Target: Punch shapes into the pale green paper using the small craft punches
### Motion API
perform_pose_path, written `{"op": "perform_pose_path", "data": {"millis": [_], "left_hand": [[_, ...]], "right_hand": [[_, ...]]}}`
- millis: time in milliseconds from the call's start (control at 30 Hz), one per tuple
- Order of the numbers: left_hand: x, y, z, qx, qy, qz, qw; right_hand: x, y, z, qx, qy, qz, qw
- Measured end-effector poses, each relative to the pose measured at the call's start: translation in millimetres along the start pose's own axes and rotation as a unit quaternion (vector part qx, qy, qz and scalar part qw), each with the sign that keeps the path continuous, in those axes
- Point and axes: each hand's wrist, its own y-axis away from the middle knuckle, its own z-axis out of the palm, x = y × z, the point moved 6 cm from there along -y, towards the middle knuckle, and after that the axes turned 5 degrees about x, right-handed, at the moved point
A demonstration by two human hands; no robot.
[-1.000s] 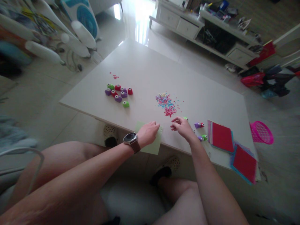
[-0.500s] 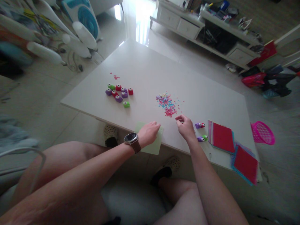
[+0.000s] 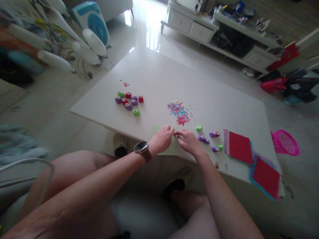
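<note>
A pale green sheet of paper (image 3: 170, 150) lies at the near table edge, partly hidden under my hands. My left hand (image 3: 162, 138), with a watch (image 3: 141, 146) on its wrist, rests over the sheet with its fingers curled closed. My right hand (image 3: 187, 141) is close beside it, thumb and forefinger pinched near the left fingertips. Whatever either hand pinches is too small or hidden to name. Just beyond them is a scatter of pink, blue and pale confetti dots (image 3: 182, 118). Small purple and green craft punches (image 3: 203, 139) stand right of my right hand.
More punches (image 3: 128, 101) in red, purple and green cluster on the table's left, with a few red bits (image 3: 126, 84) behind. Stacks of coloured sheets (image 3: 240, 147) lie at the right. Beyond that edge is a pink basket (image 3: 285, 142). A low cabinet (image 3: 191, 28) stands behind.
My right hand has moved left from beside the confetti to meet my left hand over the green sheet. Punches it had covered now show. The view has shifted slightly.
</note>
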Motion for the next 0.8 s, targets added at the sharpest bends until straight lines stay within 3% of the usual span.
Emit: {"op": "perform_pose_path", "data": {"millis": [233,400,533,800], "left_hand": [[-12.7,-4.3,-33.8,0.039,-0.015,-0.068,0.997],[-49.4,1.7,-68.4,0.065,-0.106,-0.214,0.969],[-86.7,11.9,-90.3,0.038,-0.136,-0.323,0.936],[-132.1,19.4,-93.7,0.011,-0.120,-0.369,0.922]], "right_hand": [[-1.1,-1.0,-15.9,0.035,0.032,0.013,0.999],[1.3,1.9,-18.3,0.045,0.059,0.034,0.997],[5.6,2.8,-14.6,0.040,0.064,0.038,0.996],[15.8,-2.7,-22.6,0.088,0.056,0.034,0.994]]}}
